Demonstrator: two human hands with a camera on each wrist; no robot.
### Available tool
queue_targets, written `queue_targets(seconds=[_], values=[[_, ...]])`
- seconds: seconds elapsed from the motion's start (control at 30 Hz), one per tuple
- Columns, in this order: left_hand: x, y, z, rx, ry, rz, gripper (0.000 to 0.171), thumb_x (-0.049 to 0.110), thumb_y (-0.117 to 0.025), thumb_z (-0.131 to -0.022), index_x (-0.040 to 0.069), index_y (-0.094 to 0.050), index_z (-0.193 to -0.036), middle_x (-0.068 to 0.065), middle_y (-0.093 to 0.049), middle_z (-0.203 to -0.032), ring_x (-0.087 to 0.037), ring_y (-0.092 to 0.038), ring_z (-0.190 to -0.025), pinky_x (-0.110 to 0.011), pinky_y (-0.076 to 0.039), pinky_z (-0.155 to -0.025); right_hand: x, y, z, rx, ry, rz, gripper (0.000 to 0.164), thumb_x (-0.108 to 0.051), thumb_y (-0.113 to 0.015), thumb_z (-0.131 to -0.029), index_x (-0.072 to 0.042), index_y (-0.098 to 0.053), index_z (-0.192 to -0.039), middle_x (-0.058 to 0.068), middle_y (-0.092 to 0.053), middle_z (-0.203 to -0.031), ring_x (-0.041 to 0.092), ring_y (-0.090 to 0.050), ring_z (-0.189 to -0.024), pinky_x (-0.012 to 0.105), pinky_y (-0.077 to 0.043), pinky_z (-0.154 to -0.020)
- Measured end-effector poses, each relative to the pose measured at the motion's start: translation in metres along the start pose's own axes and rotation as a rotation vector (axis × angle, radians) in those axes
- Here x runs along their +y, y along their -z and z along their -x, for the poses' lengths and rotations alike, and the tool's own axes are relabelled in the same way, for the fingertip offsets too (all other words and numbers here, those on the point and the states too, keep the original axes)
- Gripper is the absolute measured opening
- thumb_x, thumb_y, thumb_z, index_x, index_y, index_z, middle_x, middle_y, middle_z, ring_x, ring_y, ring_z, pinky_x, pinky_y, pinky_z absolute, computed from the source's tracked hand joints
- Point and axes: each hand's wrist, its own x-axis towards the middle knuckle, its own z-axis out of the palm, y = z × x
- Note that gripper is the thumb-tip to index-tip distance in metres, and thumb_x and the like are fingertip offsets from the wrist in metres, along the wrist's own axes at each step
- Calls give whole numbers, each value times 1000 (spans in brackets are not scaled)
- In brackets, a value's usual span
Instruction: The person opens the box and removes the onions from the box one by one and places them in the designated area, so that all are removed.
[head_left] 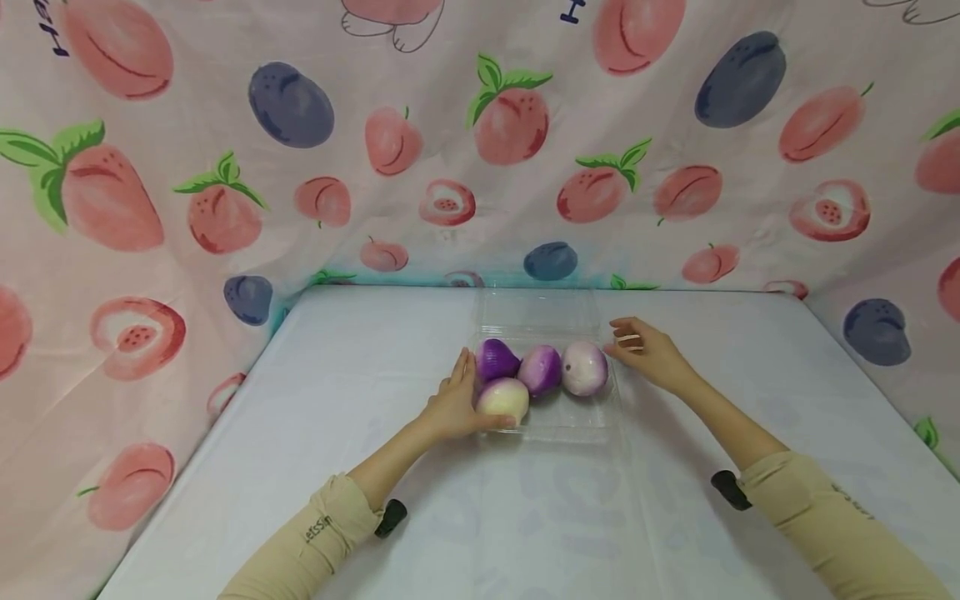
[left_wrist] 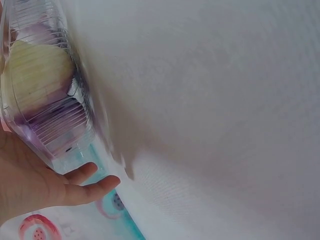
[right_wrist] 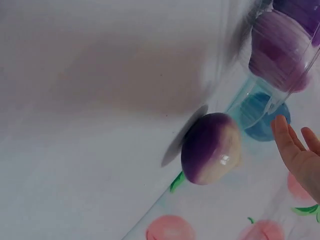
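A clear plastic container (head_left: 577, 417) stands with its lid (head_left: 536, 308) folded back. Inside are a dark purple onion (head_left: 495, 360), a purple-and-pink onion (head_left: 540, 371), a pale onion (head_left: 585, 368) and a creamy-white onion (head_left: 504, 398). My left hand (head_left: 450, 408) rests on the container's left side, straight fingers along the wall and thumb over the front rim. Beside the back right corner hovers my right hand (head_left: 645, 354), fingers loosely bent, holding nothing visible. The right wrist view shows a purple-and-white onion (right_wrist: 210, 148) outside the container; I cannot make it out in the head view.
A white cloth (head_left: 360, 358) covers the table. Behind and beside it hangs a fruit-printed curtain (head_left: 517, 225). The raised lid lies back toward the table's far edge.
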Motion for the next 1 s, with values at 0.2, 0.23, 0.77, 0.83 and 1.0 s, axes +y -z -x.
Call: queue_targets(seconds=[0.2,0.23,0.77,0.83,1.0], values=[[0,0,0,4,0,4,125,63,-73,-68,3,-2,-151,-11,6,-160,-46,-21,-139,-69,-29,-99,-6,-7,1,-3,49,37,46,-14,-64,-90,11,-49,-125,34,-54,-122,48,-55,-111,54,-45,-93],[0,0,0,3,-1,5,125,63,-73,-68,3,-2,-151,-11,6,-160,-46,-21,-139,-69,-29,-99,-7,-8,1,-6,49,43,47,-15,-64,-90,12,-48,-125,35,-53,-123,49,-54,-112,54,-45,-94],[1,1,-2,5,-8,6,126,65,-72,-67,2,-2,-151,-12,7,-160,-46,-22,-138,-69,-29,-98,-18,-20,2,29,33,258,55,-23,-68,-86,18,-52,-119,32,-63,-105,38,-60,-90,50,-49,-83],[1,1,-2,7,-7,6,126,65,-72,-67,2,-2,-151,-12,7,-160,-46,-22,-139,-69,-29,-98,-21,-23,2,27,31,272,56,-25,-69,-86,19,-53,-117,32,-63,-106,40,-61,-93,50,-49,-84],[0,0,-1,0,-2,11,126,65,-73,-67,3,-2,-151,-11,7,-160,-46,-21,-139,-69,-28,-99,-25,-32,2,34,48,348,54,-29,-72,-83,18,-58,-105,29,-65,-96,39,-63,-87,48,-51,-79]])
